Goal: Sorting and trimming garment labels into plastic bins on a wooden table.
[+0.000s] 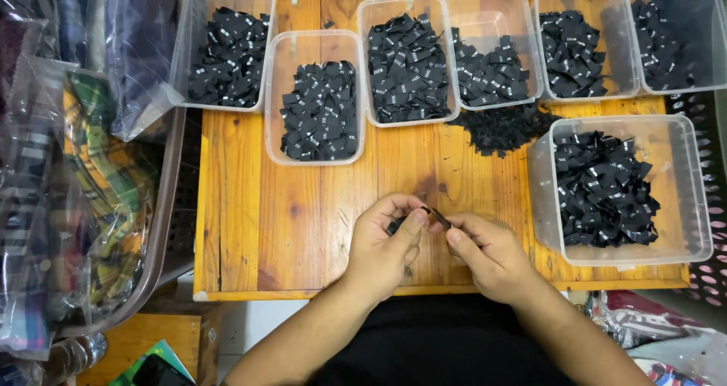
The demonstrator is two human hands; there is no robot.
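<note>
My left hand (385,244) and my right hand (485,251) meet over the near middle of a wooden table (288,227). Between their fingertips they pinch a small black fabric label (437,216), held just above the wood. More dark labels seem tucked in my left palm (394,225). A loose heap of black labels (501,129) lies on the table beyond my hands. A clear tub of labels (693,197) stands just right of my right hand.
Several clear plastic tubs (277,106) filled with black labels line the far side of the table. Plastic-wrapped checked fabric (98,197) fills a bin at the left. A perforated basket (712,272) stands at the right edge.
</note>
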